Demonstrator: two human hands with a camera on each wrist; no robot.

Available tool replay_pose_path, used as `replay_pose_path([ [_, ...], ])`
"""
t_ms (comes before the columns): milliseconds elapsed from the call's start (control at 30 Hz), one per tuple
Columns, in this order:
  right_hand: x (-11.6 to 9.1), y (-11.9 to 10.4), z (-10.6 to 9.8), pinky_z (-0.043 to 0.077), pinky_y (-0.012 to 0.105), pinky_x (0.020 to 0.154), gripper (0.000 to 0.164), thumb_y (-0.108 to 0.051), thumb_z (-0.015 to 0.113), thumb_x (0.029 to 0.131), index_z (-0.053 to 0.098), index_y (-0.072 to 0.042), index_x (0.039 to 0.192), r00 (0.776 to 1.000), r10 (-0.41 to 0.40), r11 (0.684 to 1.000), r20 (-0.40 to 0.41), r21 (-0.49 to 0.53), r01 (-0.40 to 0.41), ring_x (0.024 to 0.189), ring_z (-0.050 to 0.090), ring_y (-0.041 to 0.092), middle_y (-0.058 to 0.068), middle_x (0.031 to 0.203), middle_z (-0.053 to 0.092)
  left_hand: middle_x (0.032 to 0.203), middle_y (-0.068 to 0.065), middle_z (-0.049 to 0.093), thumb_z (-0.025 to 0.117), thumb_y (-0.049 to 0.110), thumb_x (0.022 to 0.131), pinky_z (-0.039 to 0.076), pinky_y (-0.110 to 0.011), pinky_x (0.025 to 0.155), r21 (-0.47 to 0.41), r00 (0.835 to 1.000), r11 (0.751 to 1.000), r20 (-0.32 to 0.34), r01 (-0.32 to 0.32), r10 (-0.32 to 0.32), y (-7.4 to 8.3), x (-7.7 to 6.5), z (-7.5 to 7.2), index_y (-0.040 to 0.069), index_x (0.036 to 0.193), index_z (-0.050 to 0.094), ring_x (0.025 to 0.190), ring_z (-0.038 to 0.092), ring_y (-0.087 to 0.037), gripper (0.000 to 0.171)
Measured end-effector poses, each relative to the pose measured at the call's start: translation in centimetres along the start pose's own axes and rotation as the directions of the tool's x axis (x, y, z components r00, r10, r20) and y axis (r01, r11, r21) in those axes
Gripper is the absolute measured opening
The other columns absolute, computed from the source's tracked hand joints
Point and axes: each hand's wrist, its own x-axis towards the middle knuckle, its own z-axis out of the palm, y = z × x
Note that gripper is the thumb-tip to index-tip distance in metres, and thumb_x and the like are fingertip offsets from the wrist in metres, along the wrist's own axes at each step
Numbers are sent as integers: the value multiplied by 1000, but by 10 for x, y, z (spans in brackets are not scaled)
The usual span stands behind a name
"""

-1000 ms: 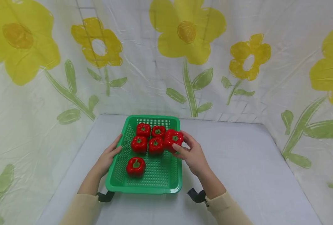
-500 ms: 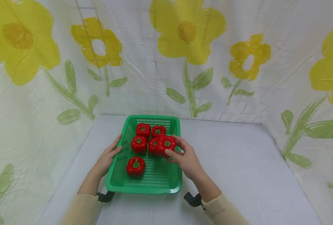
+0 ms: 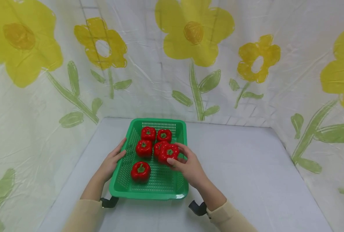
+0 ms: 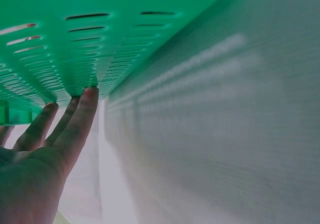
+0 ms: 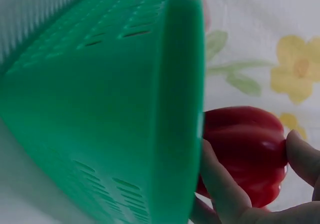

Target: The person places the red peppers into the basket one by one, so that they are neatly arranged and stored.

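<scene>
A green plastic basket point(image 3: 148, 195) with slotted walls stands on the table and contains several red bell peppers. My right hand point(image 3: 190, 167) pinches one bell pepper point(image 3: 168, 153) between thumb and fingers, above the basket's right half. In the right wrist view this bell pepper point(image 5: 247, 154) shows past the basket's rim, with its far side hidden. The held pepper partly covers another bell pepper point(image 3: 158, 149). On the basket's left side, my left hand point(image 3: 109, 165) rests with its fingers extended, and in the left wrist view the fingertips point(image 4: 90, 93) touch the outer wall.
Toward the basket's near left, a single bell pepper point(image 3: 140, 172) sits apart from the grouped ones. A white table surface point(image 3: 247, 174) stretches to the right. Behind it hangs a white curtain point(image 3: 145, 93) printed with yellow flowers.
My right hand has carried its bell pepper left and toward me, from over the basket's right rim to over the inside. The left hand stays at the basket's side.
</scene>
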Motion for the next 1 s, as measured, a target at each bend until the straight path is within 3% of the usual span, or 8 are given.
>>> replay_pose_path([
  [367, 0, 4, 13, 63, 45, 80, 77, -24, 81, 88, 39, -17, 151, 994, 88, 996, 61, -28, -86, 126, 58, 39, 12, 153, 41, 170, -8, 12, 36, 29, 111, 58, -48, 89, -17, 1000, 1000, 4, 2, -2, 2, -1, 2, 35, 163, 14, 140, 40, -48, 56],
  [600, 0, 5, 19, 63, 43, 79, 75, -20, 82, 86, 39, -16, 148, 988, 137, 986, 69, -101, -130, 116, 65, 32, 14, 150, 43, 170, -7, 12, 36, 31, 111, 58, -48, 90, -2, 1000, 1000, 8, -6, 6, 3, -1, 1, 35, 163, 14, 142, 38, -48, 57],
  [867, 7, 16, 26, 63, 43, 77, 71, -16, 82, 86, 42, -13, 144, 982, 173, 981, 80, -104, -164, 104, 67, 28, 18, 146, 43, 170, -7, 11, 36, 30, 111, 58, -48, 90, 12, 1000, 1000, -3, -1, 1, 2, -1, 0, 36, 163, 14, 142, 39, -49, 56],
  [1000, 8, 21, 28, 64, 41, 74, 68, -14, 82, 86, 44, -12, 142, 979, 188, 977, 79, -114, -179, 108, 64, 30, 19, 143, 45, 170, -7, 10, 35, 30, 111, 58, -48, 91, 4, 1000, 1000, 6, -8, 8, 2, -1, 0, 36, 163, 13, 143, 37, -48, 56],
])
